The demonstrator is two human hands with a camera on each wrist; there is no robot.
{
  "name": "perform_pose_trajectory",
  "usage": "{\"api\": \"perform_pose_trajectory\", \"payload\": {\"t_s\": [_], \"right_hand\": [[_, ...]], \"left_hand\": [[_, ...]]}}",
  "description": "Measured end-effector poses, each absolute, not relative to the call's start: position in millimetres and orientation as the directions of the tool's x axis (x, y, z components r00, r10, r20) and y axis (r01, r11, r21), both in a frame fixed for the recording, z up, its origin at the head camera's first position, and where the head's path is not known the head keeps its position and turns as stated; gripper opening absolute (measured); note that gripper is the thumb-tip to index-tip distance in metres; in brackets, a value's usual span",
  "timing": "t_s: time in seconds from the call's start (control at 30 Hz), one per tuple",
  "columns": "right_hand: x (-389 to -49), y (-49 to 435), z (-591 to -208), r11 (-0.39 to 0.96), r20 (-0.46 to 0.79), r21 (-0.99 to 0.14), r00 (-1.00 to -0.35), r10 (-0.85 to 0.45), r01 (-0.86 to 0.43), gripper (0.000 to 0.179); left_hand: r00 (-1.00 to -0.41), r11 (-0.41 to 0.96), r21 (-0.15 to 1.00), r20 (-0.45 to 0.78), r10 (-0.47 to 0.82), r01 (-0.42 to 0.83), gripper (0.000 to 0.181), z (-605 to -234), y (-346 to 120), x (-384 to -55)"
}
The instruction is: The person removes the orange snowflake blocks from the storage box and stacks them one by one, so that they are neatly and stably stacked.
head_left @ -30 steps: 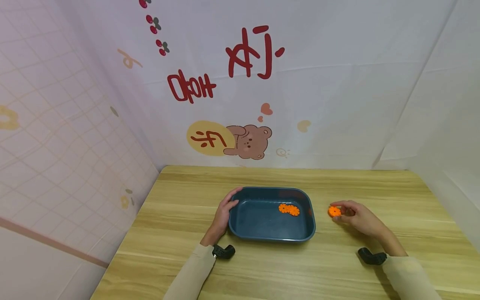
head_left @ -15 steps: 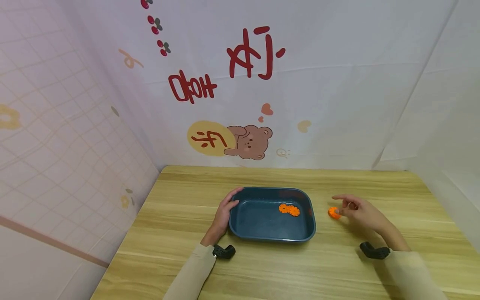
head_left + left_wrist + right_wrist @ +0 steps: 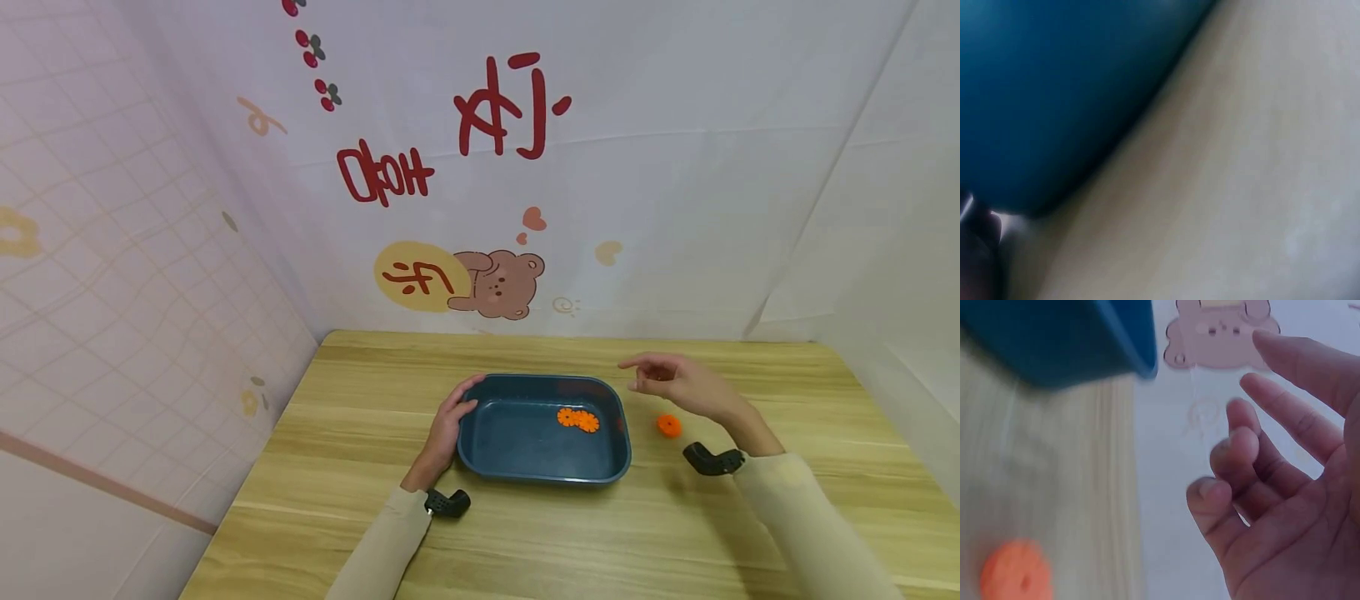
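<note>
Towards the left, the left hand [image 3: 442, 427] lies against the left edge of the blue tray [image 3: 510, 442], by its far left corner. The thumb is hooked over the rim and the fingers lie along the outer wall, so the wall is pinched between them – probably to stop the tray sliding on the table [image 3: 360, 425]. The tray stands flat, nearer the table's far edge than the person, its long sides roughly parallel to that edge, which seems to put it within easy reach of both hands.

Inside, the overlapping orange discs [image 3: 578, 419] lie flat in the right half, towards the far right corner; that is the side a right hand would reach most readily. Outside, just beyond the right edge, a loose orange disc [image 3: 669, 426] rests on the table – whether single or stacked, I cannot tell.

The right hand [image 3: 693, 388] hangs above the table off the far right corner, fingers loosely bent, thumb apart, pinching nothing.
</note>
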State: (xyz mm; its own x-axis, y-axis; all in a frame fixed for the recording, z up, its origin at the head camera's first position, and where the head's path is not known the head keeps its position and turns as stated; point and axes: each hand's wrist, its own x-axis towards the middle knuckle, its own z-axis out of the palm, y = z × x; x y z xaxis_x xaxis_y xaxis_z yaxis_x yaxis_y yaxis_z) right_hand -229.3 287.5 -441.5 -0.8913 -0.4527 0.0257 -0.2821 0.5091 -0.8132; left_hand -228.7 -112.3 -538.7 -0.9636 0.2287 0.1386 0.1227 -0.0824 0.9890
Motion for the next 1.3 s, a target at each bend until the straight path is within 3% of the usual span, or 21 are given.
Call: {"api": "perform_pose_trajectory", "payload": {"t_s": [0.27,0.6,0.9,1.3], "right_hand": [[-250,236,-430,0.458,-0.033,-0.827,-0.787,-0.617,-0.325,0.036],[-255,197,-442,0.44,-0.115,-0.851,-0.716,-0.689,-0.286,0.034],[-254,206,-444,0.438,0.003,-0.82,-0.768,-0.641,-0.369,0.03],[-248,222,-455,0.572,0.069,-0.7,-0.837,-0.543,-0.429,0.029]], "left_hand": [[-0.963,-0.084,0.988,0.142,0.227,0.126,0.043,-540,-113,-229],[-0.964,-0.084,0.991,0.124,0.234,0.107,0.043,-539,-113,-228],[-0.954,-0.065,0.992,0.118,0.276,0.104,0.043,-518,-115,-221],[-0.956,-0.054,0.995,0.1,0.276,0.089,0.043,-507,-114,-216]]}}
